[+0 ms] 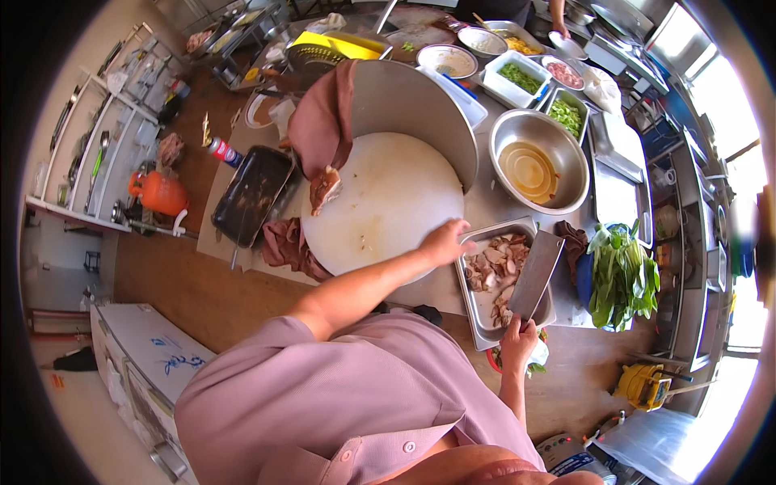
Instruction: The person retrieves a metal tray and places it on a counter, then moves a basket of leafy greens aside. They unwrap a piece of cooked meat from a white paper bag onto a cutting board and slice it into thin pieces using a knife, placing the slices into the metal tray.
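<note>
My right hand [521, 341] grips the handle of a wide-bladed cleaver [536, 276], its blade slanting over the right part of a stainless steel tray [476, 330]. Chopped pieces of cooked meat [494, 264] lie in that tray. Fingers apart and slightly blurred, my left hand [445, 244] hovers between the tray's left rim and the round white cutting board [388, 194], with nothing in it. One larger chunk of meat [326, 189] rests near the board's left edge. A curved metal guard [418, 103] stands around the board's far side, with a brown cloth [324, 115] draped over it.
Beyond the tray sits a steel bowl [539, 163] holding brownish liquid. Leafy greens [624, 276] hang at the table's right edge. At left are a black pan [253, 195] and a gas torch canister [223, 151]. Another person's hand [561, 29] reaches in across the table.
</note>
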Available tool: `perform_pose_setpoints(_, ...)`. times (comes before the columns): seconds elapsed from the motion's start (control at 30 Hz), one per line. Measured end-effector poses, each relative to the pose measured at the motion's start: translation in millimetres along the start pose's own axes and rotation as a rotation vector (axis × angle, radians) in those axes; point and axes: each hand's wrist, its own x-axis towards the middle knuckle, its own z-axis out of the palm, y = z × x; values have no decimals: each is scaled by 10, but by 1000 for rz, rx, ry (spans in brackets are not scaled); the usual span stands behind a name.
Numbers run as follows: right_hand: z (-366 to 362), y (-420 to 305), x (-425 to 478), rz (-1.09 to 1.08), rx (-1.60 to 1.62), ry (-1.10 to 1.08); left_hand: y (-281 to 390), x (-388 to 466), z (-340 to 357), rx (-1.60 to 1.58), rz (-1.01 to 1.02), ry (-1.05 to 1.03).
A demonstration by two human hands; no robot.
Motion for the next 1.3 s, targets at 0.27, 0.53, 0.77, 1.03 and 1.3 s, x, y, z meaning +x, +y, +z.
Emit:
perform_pose_setpoints(0.27, 342, -423, -347, 44, -87, -123, -1589, -810, -2006, 530, -14, 798)
perform_pose_setpoints(0.53, 1145, -772, -391, -307, -459, -358, -1981, -542, -2283, 543, -267, 525)
perform_pose_setpoints(0.77, 1997, -578, -310, -413, -690, -415, -1892, -337, -2409, 450, -355, 417)
perform_pose_setpoints(1.03, 2139, -634, -359, -359, -663, -452, -1298, -814, -1714, 372, 64, 109)
perform_pose_setpoints(1.3, 2068, -470, -115, -243, -542, -431, -1163, -667, -1699, 558, 157, -79)
